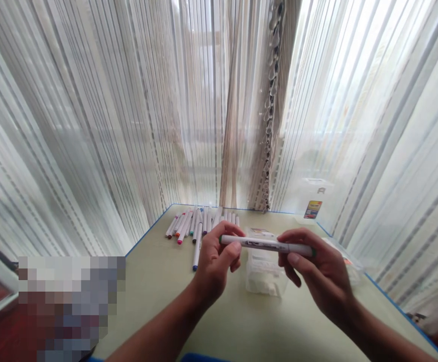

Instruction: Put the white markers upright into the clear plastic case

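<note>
The left hand (213,264) and right hand (324,269), fingers pinched closed, grip opposite ends of a green-ended marker (260,243), roughly level above the table (154,296). A clear box (264,284) sits below; loose markers (184,229) lie far left.

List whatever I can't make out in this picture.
All in the head view:
Printing on the held marker: too blurred to read.
Clear container: partly hidden behind that marker and the right hand.
Some loose markers: lower ends hidden by the left hand.
Yellow-and-red label at the back: too small to read.
</note>
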Action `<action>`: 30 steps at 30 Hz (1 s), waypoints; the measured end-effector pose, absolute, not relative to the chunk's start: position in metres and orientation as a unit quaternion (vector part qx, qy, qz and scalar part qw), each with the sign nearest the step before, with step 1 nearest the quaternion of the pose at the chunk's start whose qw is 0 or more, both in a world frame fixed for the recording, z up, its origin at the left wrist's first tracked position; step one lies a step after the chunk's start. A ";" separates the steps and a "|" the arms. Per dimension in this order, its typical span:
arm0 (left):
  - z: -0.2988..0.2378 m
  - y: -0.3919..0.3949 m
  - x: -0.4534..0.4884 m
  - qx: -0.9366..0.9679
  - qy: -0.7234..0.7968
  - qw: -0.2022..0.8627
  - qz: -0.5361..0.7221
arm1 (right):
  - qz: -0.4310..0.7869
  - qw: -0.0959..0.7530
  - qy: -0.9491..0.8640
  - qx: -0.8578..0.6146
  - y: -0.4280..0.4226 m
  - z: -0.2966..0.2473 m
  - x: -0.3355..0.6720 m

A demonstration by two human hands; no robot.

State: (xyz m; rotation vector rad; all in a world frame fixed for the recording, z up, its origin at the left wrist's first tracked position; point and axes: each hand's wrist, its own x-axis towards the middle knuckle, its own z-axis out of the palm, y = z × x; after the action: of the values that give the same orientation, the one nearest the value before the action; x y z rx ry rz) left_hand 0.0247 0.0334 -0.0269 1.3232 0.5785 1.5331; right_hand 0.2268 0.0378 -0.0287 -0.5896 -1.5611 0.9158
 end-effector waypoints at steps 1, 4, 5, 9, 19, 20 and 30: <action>-0.027 0.034 0.024 0.549 0.239 0.494 0.630 | 0.395 0.582 -0.665 -0.252 0.037 -0.027 0.226; -0.027 0.033 0.023 0.557 0.242 0.488 0.627 | 0.402 0.582 -0.660 -0.254 0.035 -0.023 0.224; -0.026 0.033 0.023 0.560 0.242 0.485 0.626 | 0.404 0.582 -0.659 -0.255 0.034 -0.022 0.224; -0.024 0.032 0.023 0.570 0.242 0.479 0.622 | 0.404 0.583 -0.656 -0.259 0.033 -0.020 0.223; -0.024 0.030 0.022 0.591 0.256 0.461 0.611 | 0.401 0.587 -0.652 -0.264 0.034 -0.021 0.224; -0.024 0.030 0.021 0.592 0.251 0.463 0.610 | 0.403 0.587 -0.651 -0.263 0.034 -0.021 0.225; -0.025 0.033 0.024 0.564 0.240 0.488 0.622 | 0.389 0.596 -0.648 -0.272 0.033 -0.019 0.222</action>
State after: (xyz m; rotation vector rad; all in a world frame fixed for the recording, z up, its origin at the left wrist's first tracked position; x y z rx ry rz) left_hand 0.0238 0.0328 -0.0255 1.3711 0.5833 1.5124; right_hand 0.2224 0.0335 -0.0190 -0.6307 -1.5034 0.9031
